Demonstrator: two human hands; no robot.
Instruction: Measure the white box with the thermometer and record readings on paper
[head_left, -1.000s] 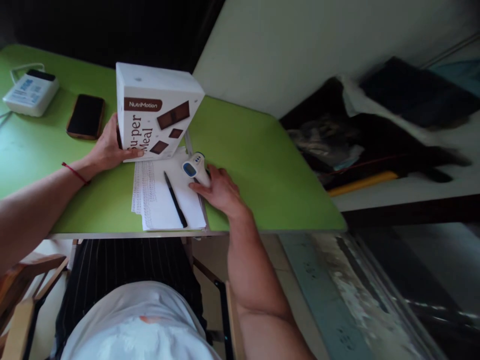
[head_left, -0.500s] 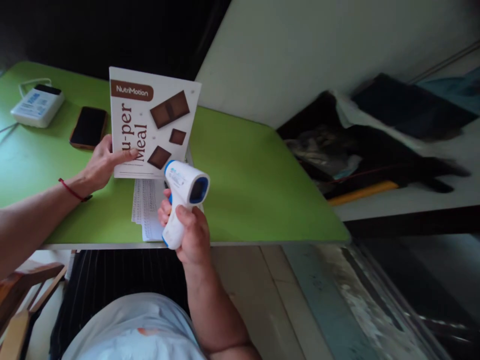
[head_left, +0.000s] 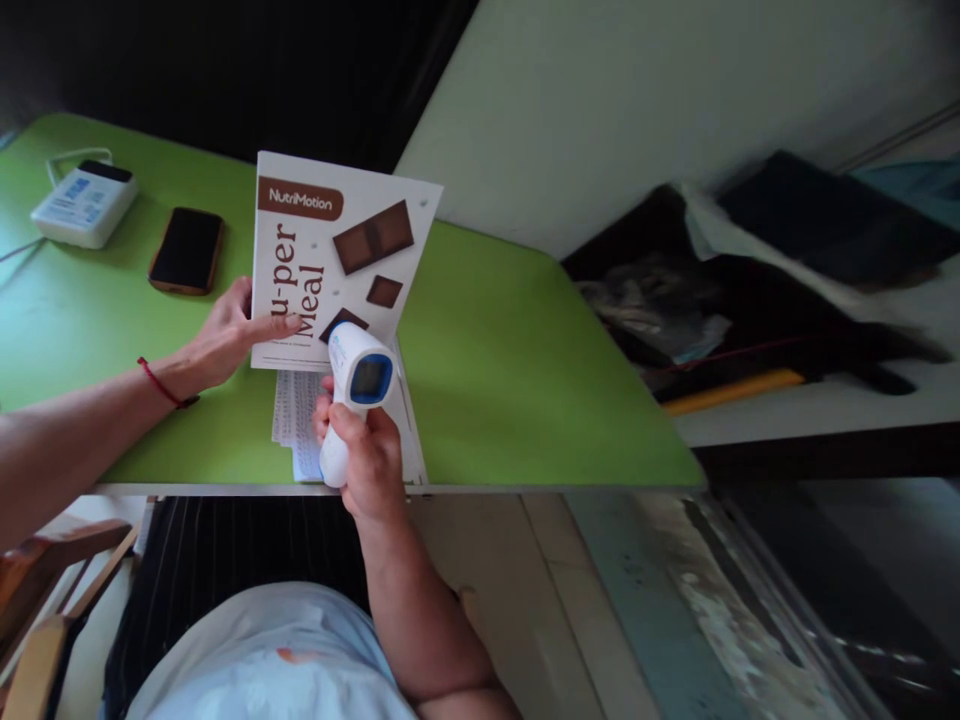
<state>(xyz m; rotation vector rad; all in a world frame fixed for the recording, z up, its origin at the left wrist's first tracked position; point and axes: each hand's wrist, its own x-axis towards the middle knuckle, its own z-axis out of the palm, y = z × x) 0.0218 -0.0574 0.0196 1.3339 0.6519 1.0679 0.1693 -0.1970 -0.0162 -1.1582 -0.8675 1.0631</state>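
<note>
My left hand (head_left: 232, 335) grips the lower left edge of a white box (head_left: 352, 205), its thumb across the front. The box is printed "NutriMotion" with brown chocolate pieces, and it is held up over the table. A white and blue infrared thermometer gun (head_left: 349, 350) is in my right hand (head_left: 367, 450), fingers wrapped round its handle. Its small dark screen faces me, and its front end overlaps the box's lower right part. Whether the two touch I cannot tell. Beneath the box lie printed paper sheets (head_left: 304, 440), partly hidden by the box and my right hand.
On the green table (head_left: 525, 380), a phone (head_left: 187, 250) lies left of the box. A white device with a cable (head_left: 86, 205) sits at the far left. Dark cloth items (head_left: 750, 290) lie on a ledge at right. A wooden chair (head_left: 45, 650) stands at lower left.
My left hand and the box have shifted right and slightly down. My right hand has moved a little left, turning the thermometer so its screen faces me more.
</note>
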